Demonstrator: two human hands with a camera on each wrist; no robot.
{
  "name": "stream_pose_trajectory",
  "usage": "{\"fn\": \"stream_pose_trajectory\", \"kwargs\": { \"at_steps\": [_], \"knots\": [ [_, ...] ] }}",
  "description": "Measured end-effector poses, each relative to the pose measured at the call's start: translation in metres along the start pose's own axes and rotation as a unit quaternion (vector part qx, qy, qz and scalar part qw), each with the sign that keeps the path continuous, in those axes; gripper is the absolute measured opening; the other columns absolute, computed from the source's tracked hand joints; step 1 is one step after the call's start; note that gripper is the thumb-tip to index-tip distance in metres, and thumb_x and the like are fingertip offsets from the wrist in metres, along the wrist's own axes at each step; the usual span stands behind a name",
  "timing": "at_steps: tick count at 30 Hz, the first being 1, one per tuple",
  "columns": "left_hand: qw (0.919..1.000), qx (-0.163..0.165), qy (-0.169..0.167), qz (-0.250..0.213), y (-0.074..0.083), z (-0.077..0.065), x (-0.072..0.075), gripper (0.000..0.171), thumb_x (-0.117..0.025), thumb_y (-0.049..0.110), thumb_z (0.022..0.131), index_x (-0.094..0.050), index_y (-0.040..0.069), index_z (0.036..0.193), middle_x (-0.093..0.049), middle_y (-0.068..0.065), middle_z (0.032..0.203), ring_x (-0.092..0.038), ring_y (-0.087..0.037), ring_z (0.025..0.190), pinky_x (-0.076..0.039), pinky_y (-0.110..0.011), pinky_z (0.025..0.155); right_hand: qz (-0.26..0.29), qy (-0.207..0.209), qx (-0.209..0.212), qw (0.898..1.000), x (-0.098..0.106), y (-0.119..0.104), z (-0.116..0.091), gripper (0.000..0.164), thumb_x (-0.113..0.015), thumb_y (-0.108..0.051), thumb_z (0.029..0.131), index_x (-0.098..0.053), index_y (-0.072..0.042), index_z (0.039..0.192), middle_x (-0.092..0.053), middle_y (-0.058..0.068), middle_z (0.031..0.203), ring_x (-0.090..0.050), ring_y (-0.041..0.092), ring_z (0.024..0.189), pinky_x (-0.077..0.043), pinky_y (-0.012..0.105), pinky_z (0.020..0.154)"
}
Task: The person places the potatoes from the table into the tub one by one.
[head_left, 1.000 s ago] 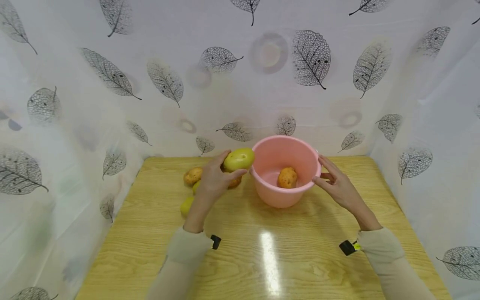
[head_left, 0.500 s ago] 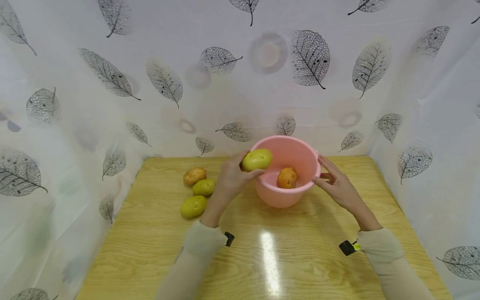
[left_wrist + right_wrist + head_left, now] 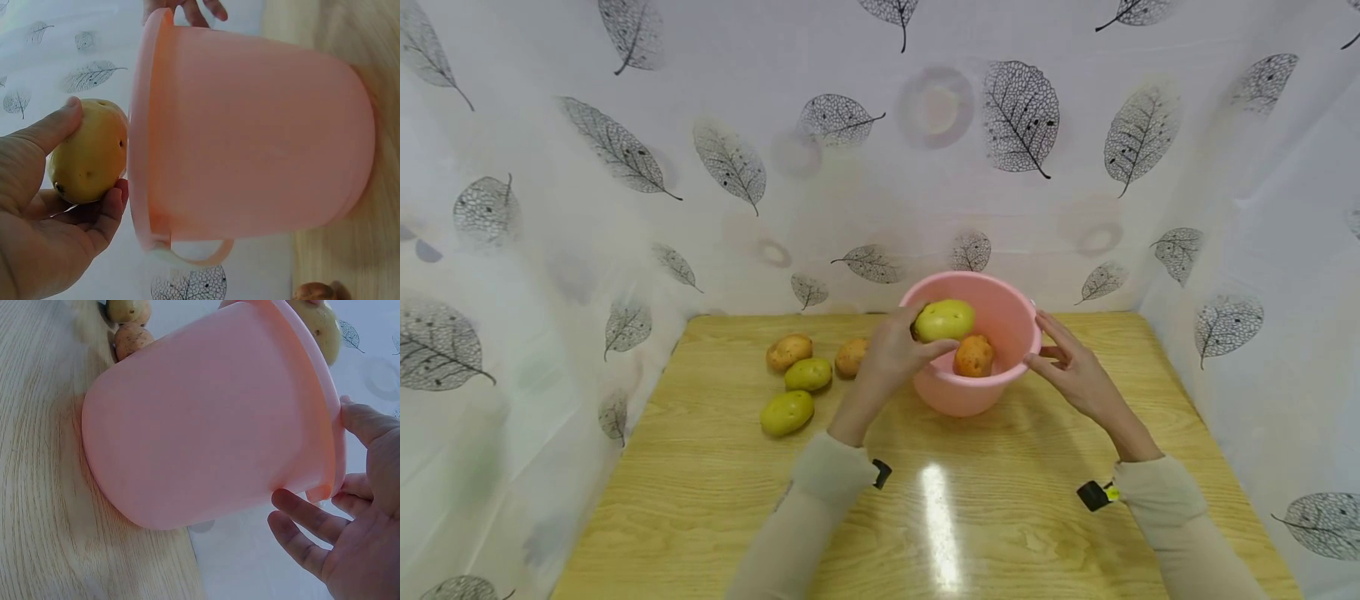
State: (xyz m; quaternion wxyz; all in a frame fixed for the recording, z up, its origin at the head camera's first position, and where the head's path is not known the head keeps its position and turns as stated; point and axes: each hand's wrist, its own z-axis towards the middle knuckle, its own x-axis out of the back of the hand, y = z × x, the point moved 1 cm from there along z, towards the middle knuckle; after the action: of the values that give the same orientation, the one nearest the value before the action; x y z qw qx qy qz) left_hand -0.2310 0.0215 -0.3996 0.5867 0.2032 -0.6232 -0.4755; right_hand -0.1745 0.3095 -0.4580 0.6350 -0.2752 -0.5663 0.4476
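Holding the green potato (image 3: 947,319): my left hand (image 3: 891,354) has it, thumb against one side and fingers curled round the other, a proper grasp, nothing let go yet.
Potato's spot: over the left part of the pink bucket (image 3: 958,398), and in the left wrist view it's just above the mouth rather than down inside.
Bucket rim: here's my right hand (image 3: 1078,371) grasping the opposite edge, thumb and fingers spread along it; a brace worth having, I reckon, since a light bucket could skid if knocked.
Inside the bucket: one brown potato (image 3: 974,357) sits towards my side, so I judge there's room beyond it for a soft landing.
Lowering: best done, I'd say, with my knuckles clear of the lip, the potato well down past the rim, and fingers opening only near the bottom so it settles instead of bouncing off its neighbour.
Potato skin: looks smooth, perhaps slippery; a slack pinch could let it roll out early and smack the wall.
Table (image 3: 685,467): over on the left lie two more green potatoes (image 3: 787,413) and two more brown potatoes (image 3: 789,352), one of the brown pair partly hidden by my left hand.
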Motion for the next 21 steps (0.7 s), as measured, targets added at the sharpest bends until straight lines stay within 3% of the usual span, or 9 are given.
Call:
{"fn": "stream_pose_trajectory", "kwargs": {
  "at_steps": [4,12,21],
  "knots": [
    [0.9998,-0.014,-0.006,0.013,0.002,0.004,-0.009,0.075,-0.088,0.035,0.082,-0.056,0.017,0.148,-0.063,-0.004,0.137,-0.061,-0.021,0.119,-0.052,-0.039,0.101,-0.007,0.002,-0.002,1.000,0.000,-0.001,0.000,0.074,-0.065,-0.011,0.103,-0.025,-0.014,0.165,-0.019,0.015,0.170,-0.060,0.042,0.123,-0.050,0.010,0.087],
    [0.9975,-0.033,-0.040,0.048,0.010,0.013,-0.025,0.077,-0.085,0.040,0.084,-0.055,0.007,0.147,-0.067,-0.005,0.131,-0.064,-0.016,0.109,-0.054,-0.032,0.096,-0.004,0.001,-0.010,1.000,0.000,-0.001,0.000,0.074,-0.065,-0.013,0.104,-0.024,-0.015,0.165,-0.018,0.015,0.170,-0.060,0.042,0.124,-0.050,0.011,0.086],
    [0.9951,-0.001,-0.053,0.084,0.015,0.016,-0.039,0.083,-0.084,0.040,0.086,-0.049,0.004,0.152,-0.060,-0.010,0.145,-0.059,-0.023,0.127,-0.047,-0.038,0.109,0.004,0.000,-0.007,1.000,0.000,-0.001,0.001,0.074,-0.064,-0.012,0.104,-0.024,-0.015,0.165,-0.018,0.014,0.170,-0.059,0.044,0.124,-0.051,0.011,0.086]
  ]
}}
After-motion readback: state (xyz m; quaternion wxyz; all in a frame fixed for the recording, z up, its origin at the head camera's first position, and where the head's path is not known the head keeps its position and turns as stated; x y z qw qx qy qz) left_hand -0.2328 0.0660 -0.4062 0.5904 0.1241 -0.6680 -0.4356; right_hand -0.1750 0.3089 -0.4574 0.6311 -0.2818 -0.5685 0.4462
